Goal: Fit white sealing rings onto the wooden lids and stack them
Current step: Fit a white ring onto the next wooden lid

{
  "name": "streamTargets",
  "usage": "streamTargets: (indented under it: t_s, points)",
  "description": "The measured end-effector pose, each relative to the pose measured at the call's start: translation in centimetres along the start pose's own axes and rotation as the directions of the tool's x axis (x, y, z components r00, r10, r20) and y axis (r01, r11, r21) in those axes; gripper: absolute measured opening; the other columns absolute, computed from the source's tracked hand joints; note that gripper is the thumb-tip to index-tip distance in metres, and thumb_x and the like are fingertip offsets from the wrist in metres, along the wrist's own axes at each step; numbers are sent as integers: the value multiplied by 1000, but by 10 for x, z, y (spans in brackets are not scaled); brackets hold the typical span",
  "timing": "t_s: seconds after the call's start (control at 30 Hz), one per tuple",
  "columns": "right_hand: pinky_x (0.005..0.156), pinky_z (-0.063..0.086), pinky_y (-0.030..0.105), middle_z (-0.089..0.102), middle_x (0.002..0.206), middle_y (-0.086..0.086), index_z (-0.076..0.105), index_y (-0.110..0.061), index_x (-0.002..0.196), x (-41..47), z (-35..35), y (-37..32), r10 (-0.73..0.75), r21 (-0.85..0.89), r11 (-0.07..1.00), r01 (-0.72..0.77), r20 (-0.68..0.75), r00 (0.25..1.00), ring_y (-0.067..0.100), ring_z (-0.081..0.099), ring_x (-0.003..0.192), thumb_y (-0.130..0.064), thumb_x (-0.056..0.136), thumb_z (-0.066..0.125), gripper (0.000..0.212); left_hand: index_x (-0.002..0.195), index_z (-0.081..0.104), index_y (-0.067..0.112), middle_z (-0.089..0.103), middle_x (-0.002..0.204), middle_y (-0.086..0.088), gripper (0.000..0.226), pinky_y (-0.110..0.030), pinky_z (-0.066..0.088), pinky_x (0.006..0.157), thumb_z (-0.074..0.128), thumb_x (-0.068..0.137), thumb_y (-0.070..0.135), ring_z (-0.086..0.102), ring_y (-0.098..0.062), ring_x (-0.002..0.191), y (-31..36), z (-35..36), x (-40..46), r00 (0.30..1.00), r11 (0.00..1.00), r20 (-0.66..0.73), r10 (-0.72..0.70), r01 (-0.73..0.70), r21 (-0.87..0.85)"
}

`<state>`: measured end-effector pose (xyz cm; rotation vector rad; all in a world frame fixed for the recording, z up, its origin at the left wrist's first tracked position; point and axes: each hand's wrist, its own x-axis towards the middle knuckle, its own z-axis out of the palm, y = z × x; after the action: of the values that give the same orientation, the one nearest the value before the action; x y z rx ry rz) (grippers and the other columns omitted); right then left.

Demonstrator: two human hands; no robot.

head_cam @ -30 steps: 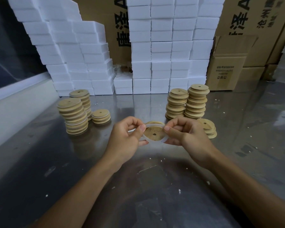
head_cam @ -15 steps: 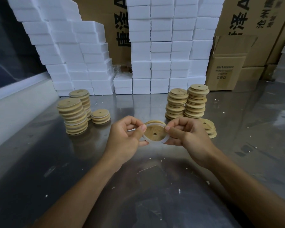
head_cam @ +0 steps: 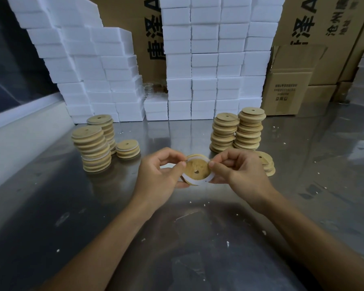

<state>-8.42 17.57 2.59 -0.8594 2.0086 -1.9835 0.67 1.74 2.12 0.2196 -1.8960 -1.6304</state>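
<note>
Mid-frame, both thumbs press the ring [head_cam: 198, 180] around the lid [head_cam: 198, 169]; the left hand [head_cam: 162, 175] and right hand [head_cam: 240, 171] pinch its edges. Uneven pressing could pop the ring off. Stacks [head_cam: 93, 148] stand upper left.

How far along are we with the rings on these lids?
Done: three stacks on the left show white rings between the lids. In hand: the left hand and right hand hold one wooden lid and work a white ring around it. Left: the two tall stacks and the short pile on the right show no rings.
</note>
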Motion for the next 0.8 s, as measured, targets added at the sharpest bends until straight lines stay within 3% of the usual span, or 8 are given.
streamTargets:
  t_s: [0.17,0.27,0.33,0.43,0.6,0.8]
  points:
    - [59,57,22,74,66,6,67,4,81,0,1,0,-31,-20,999,31,-1,1000,16,73,64,3,88,67,8,73,66,20,68,79,4,25,-41,61,54,66,86,-2,71,-14,71,-1,0,0,998,994,-5,58,-58,94]
    - [57,56,21,74,66,7,67,3,80,-1,3,1,-75,-71,995,75,6,997,14,72,61,5,87,68,7,80,61,27,67,81,7,20,-27,57,54,73,84,11,70,-12,63,-4,0,-1,987,962,14,160,-159,221]
    - [59,58,25,74,68,9,68,-1,79,-2,5,2,-110,-133,985,110,8,994,14,71,60,4,86,69,9,89,60,35,68,84,9,22,-20,53,55,74,84,18,70,-12,66,-5,2,-3,981,946,52,186,-193,259]
    - [65,61,38,74,70,12,69,-2,78,-2,6,3,-143,-183,973,142,6,990,20,72,63,4,86,69,9,97,69,37,71,89,15,24,-28,56,67,70,87,16,70,-10,77,-6,2,-2,967,921,113,227,-251,297]
    - [72,62,43,75,73,9,71,-5,80,-2,6,1,-161,-191,968,161,17,987,23,74,70,0,86,70,8,87,73,39,74,84,15,17,-32,57,62,70,81,24,70,-12,71,-1,3,-2,953,918,58,298,-302,257]
    - [70,63,40,73,72,8,69,-1,80,-3,6,1,-83,-149,985,88,44,996,19,72,68,-7,88,71,10,81,75,28,75,82,11,22,-24,57,69,73,84,6,71,-9,74,2,2,0,986,981,-27,162,-158,110]
